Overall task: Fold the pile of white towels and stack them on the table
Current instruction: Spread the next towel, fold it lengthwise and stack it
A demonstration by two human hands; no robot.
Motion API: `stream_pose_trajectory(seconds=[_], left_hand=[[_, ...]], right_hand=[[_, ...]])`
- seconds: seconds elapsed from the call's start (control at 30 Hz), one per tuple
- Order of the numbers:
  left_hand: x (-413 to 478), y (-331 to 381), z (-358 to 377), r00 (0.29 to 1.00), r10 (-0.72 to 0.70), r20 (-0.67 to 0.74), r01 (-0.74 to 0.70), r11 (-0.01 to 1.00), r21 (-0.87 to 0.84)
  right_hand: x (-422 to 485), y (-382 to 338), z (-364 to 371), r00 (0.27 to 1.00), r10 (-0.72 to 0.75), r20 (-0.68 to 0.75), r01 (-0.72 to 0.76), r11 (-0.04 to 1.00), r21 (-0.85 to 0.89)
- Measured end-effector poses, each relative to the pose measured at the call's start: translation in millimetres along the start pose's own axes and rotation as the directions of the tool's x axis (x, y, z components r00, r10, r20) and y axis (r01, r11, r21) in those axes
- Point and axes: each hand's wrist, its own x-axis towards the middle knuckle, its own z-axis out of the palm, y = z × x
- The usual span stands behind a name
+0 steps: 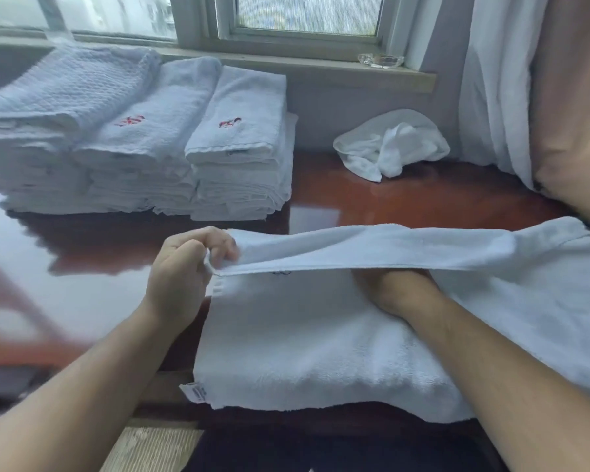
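A white towel (304,342) lies across the near edge of the glossy red-brown table (440,199). My left hand (184,267) pinches the towel's left corners and holds a folded layer lifted above the lower one. My right hand (399,291) lies under that lifted layer, on the lower part; its fingers are hidden by the cloth. Several stacks of folded white towels (239,158) with red embroidery stand at the back left. One crumpled white towel (389,144) lies at the back right.
A window sill (321,68) runs along the back with a small glass object (380,60) on it. White and beige curtains (525,97) hang at the right. A woven mat (150,451) shows below the table's front edge.
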Motion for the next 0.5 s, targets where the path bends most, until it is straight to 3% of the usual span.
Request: stream_pose_trajectory(seconds=[0.07, 0.2, 0.27, 0.37, 0.5], left_hand=[[-6.4, 0.0, 1.8, 1.0, -0.018, 0.013, 0.017, 0.999, 0.045], [-8.2, 2.6, 2.3, 0.992, -0.124, -0.017, 0.123, 0.945, 0.304], [-3.7, 4.4, 0.7, 0.977, -0.206, -0.059, 0.21, 0.867, 0.451], [3.0, 10.1, 1.0, 0.96, -0.273, -0.067, 0.245, 0.699, 0.672], [5.0, 14.3, 12.7, 0.935, -0.341, 0.097, 0.035, 0.36, 0.932]], right_hand=[[4.1, 2.6, 1.2, 0.998, -0.019, -0.053, 0.022, 0.998, 0.058], [12.7, 6.0, 4.9, 0.998, -0.053, -0.038, 0.05, 0.995, -0.087], [9.2, 9.3, 5.3, 0.995, -0.095, -0.033, 0.095, 0.995, 0.008], [0.8, 14.3, 4.8, 0.979, -0.204, -0.023, 0.206, 0.974, 0.097], [-3.6, 19.1, -6.6, 0.972, -0.233, -0.034, 0.235, 0.967, 0.101]])
